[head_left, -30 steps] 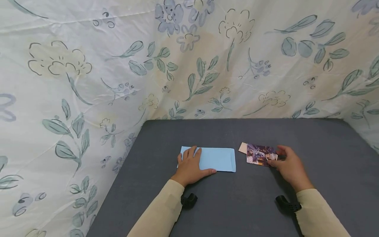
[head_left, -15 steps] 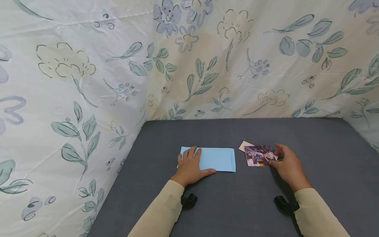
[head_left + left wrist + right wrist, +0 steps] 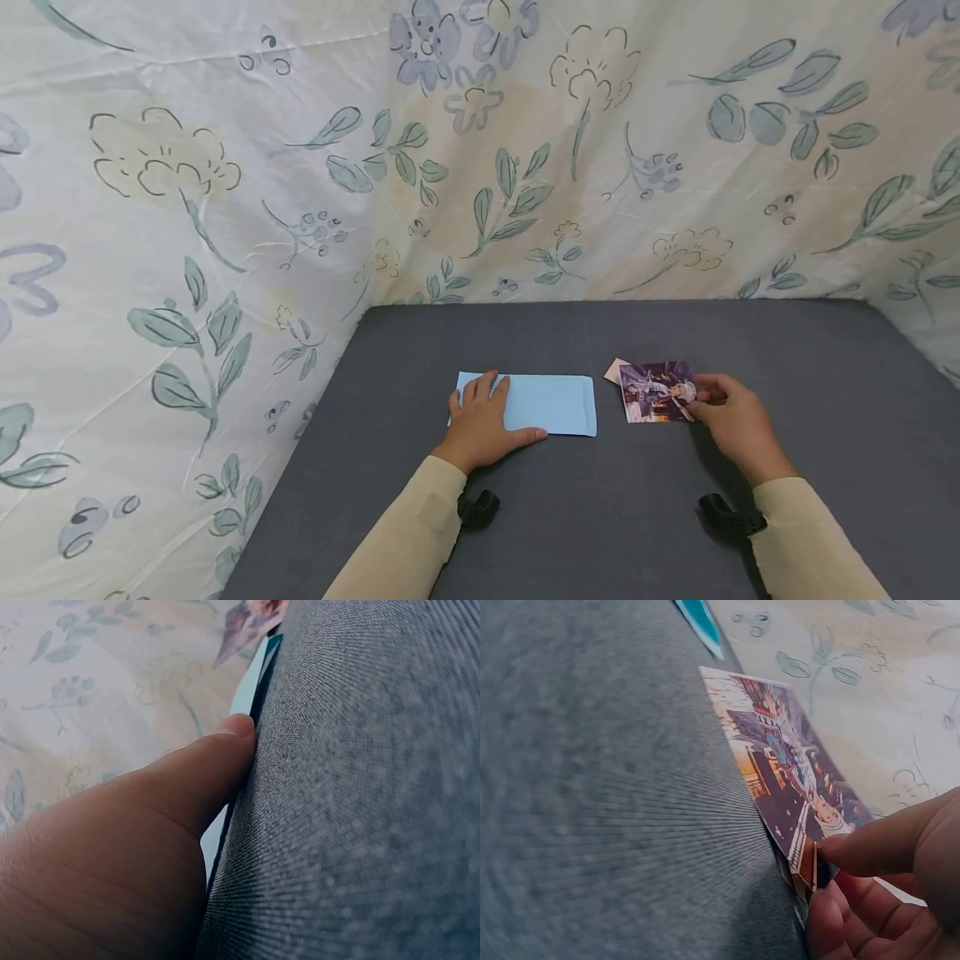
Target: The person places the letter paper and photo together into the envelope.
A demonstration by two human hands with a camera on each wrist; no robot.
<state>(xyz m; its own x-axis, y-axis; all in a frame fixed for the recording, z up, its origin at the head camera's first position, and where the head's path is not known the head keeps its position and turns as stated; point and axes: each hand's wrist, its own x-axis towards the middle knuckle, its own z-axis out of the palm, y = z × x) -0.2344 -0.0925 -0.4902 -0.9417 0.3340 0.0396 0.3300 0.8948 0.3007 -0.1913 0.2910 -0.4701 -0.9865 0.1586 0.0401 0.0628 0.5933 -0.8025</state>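
One envelope (image 3: 551,404), long axis sideways, left hand (image 3: 483,425) spread atop, right hand (image 3: 735,421) pinching card (image 3: 651,392)

In the head view, the left arm (image 3: 397,533) is stretched from the bottom edge, left of centre, up toward the middle. The left hand (image 3: 483,425) is laid back upward, with the left fingers (image 3: 485,387) pointed toward the top and the left thumb (image 3: 528,435) held out to the right. The right arm (image 3: 813,533) is slanted up and leftward from the lower right. The right hand (image 3: 742,429) is turned left in a pinch; in the right wrist view, the right thumb (image 3: 877,851) is set above curled right fingers (image 3: 826,922) at lower right.
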